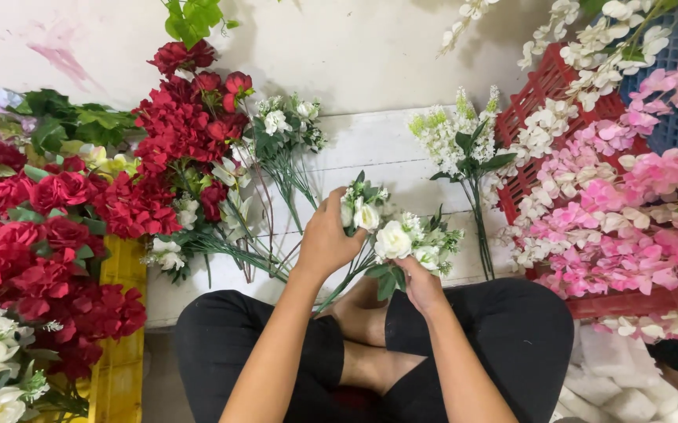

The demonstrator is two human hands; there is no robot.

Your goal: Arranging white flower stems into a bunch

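I sit cross-legged on the floor before a white board (402, 149). My left hand (327, 239) is closed around a small sprig of white artificial roses (364, 210) with green leaves. My right hand (420, 283) grips the stems of a second white rose bunch (413, 239) just right of it. The two bunches touch between my hands, above my bare feet.
Red artificial roses (53, 235) fill a yellow crate (119, 352) at left. More red blooms (186, 125) and white sprigs (284, 125) lie on the board. Another white spray (460, 141) lies at right. A red crate (539, 86) holds pink and white blossoms (629, 204).
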